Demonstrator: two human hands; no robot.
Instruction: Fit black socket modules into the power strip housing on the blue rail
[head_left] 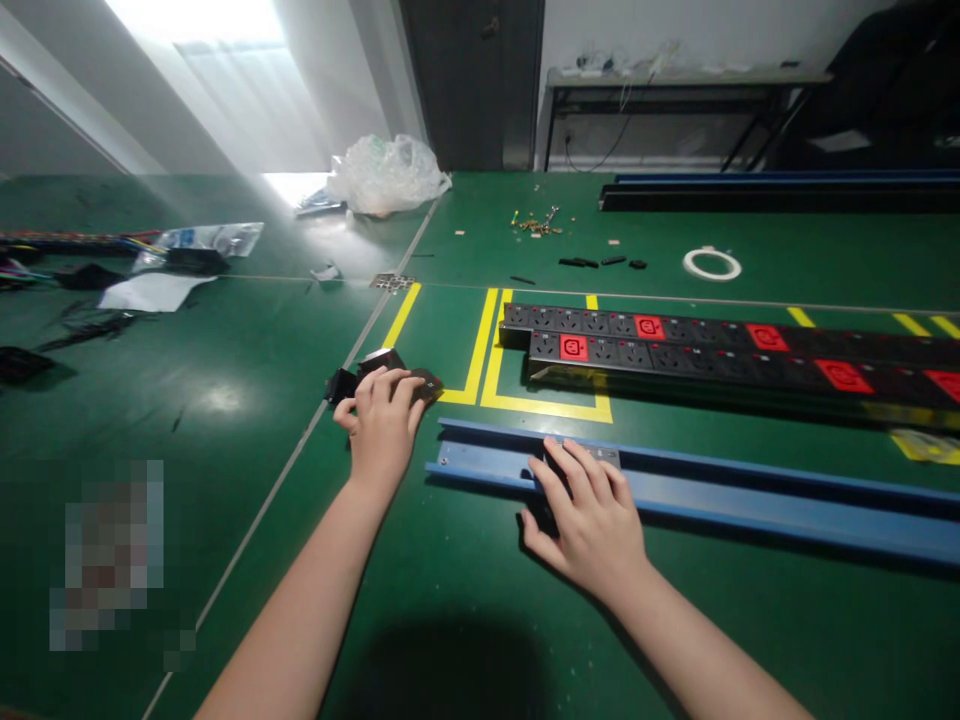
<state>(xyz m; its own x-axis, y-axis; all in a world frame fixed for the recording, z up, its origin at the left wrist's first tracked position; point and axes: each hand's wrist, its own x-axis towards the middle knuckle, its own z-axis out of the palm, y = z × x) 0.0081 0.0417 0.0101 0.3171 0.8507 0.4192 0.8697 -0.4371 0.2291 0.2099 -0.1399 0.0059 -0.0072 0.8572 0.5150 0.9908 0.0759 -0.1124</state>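
Note:
My left hand (381, 425) lies palm down with its fingers curled over a small black part (429, 385) on the green mat. Other black pieces (341, 386) sit right beside its thumb and fingertips. My right hand (592, 515) grips a small black block (606, 456) at the left part of a long blue metal channel (750, 505). The thumb is on the near side of the channel, the fingers over the top; most of the block is hidden under them. Behind the channel lie two black power strips (705, 370) with several sockets, some of them red.
Yellow tape (547, 408) marks rectangles on the green table (465, 600). Farther back are a white tape ring (712, 263), small brass parts (536, 226), short black pieces (613, 260) and a clear plastic bag (390, 175). Cables (75, 243) lie at the left; more long rails (780, 195) are at the back right.

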